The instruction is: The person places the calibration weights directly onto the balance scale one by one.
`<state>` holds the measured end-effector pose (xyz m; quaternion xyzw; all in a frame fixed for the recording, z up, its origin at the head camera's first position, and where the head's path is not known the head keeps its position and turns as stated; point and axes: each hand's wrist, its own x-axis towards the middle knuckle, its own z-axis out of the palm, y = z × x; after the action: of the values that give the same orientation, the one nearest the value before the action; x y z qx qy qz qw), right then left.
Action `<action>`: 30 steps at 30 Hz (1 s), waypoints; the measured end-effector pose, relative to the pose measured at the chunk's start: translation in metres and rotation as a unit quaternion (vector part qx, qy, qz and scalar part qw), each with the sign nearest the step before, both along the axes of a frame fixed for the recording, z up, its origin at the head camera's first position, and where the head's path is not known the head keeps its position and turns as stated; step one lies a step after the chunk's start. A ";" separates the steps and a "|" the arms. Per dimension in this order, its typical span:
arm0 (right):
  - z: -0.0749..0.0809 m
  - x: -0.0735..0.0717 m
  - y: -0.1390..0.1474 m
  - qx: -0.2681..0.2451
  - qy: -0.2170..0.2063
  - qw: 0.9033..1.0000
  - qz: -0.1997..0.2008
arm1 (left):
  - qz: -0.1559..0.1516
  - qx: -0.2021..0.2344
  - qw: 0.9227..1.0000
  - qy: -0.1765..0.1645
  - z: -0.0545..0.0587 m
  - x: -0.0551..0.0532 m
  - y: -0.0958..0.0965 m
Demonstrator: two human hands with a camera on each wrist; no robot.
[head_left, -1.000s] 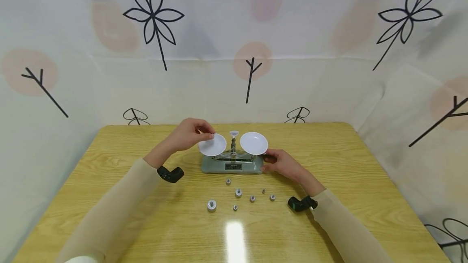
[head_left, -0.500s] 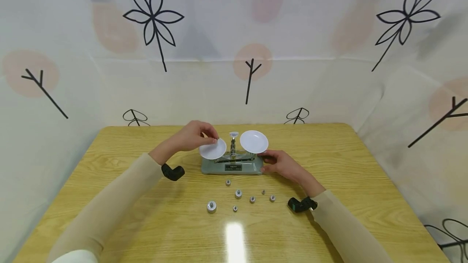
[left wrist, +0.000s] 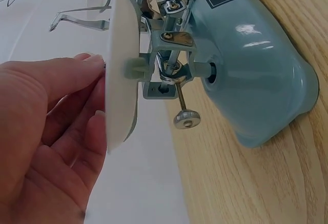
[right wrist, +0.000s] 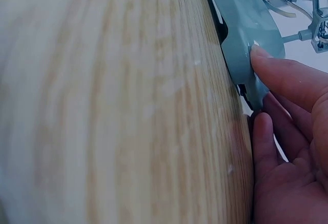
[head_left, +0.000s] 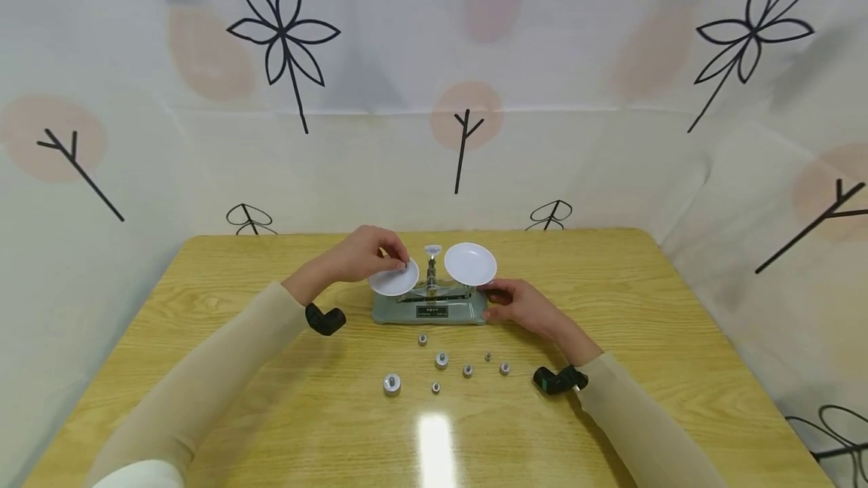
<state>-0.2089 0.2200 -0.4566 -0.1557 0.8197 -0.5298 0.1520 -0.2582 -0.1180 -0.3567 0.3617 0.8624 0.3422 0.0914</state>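
Note:
A balance scale with a grey-green base (head_left: pixel 400 312) stands near the table's far side. Over its left white pan (head_left: pixel 388 285), my left hand (head_left: pixel 369 253) pinches a small metal weight (head_left: pixel 405 266), mostly hidden by the fingertips. In the left wrist view the fingertips sit right at the inner face of the pan (left wrist: pixel 120 96). The right pan (head_left: pixel 471 263) holds nothing and sits higher than the left one. My right hand (head_left: pixel 522 306) grips the right end of the base (right wrist: pixel 246 39), thumb on the front and fingers behind and below.
Several metal weights of different sizes lie in front of the scale, the biggest (head_left: pixel 392 385) at the left and a tiny one (head_left: pixel 488 357) at the right. The wooden table (head_left: pixel 271 413) meets a patterned cloth backdrop (head_left: pixel 380 172) at the back.
My left hand has moved slightly right and down over the left pan. That pan has dropped and the right one has risen a little. My right hand stays on the base.

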 end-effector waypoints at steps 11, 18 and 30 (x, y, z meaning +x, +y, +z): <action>-0.001 0.000 0.000 -0.001 -0.004 1.000 -0.004 | 0.000 -0.002 1.000 0.003 0.004 0.000 -0.001; -0.002 0.000 0.002 0.003 0.007 1.000 0.000 | -0.004 -0.001 1.000 -0.003 0.003 0.004 -0.008; -0.002 0.000 0.000 -0.004 -0.006 1.000 -0.006 | 0.019 0.024 1.000 -0.006 0.000 0.016 -0.035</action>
<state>-0.2089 0.2202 -0.4585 -0.1482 0.8176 -0.5348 0.1535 -0.2421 -0.1534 -0.3572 0.3450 0.8604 0.3662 0.0813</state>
